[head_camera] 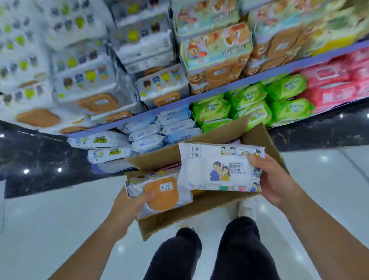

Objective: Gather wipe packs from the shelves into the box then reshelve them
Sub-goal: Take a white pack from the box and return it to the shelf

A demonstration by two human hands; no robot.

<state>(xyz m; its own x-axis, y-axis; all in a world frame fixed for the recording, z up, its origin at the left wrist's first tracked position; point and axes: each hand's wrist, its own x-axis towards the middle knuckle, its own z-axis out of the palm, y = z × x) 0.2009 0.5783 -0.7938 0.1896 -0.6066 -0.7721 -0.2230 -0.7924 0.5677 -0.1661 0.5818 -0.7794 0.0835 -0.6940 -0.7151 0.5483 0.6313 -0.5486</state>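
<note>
Gripping packs over the box (157, 159): left hand (127, 208) is holding the orange-lid pack (160, 193) at its left edge, right hand (274, 182) the comic pack (218, 170). Gathering or reshelving? Can't tell, guessing midway.

left grip (129, 204) — fingers curled, thumb on top | right grip (274, 180) — clasping | forearms extended

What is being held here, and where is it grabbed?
The left grip holds the orange-lidded pack by its left end; the right grip holds the cartoon pack by its right end.
</note>
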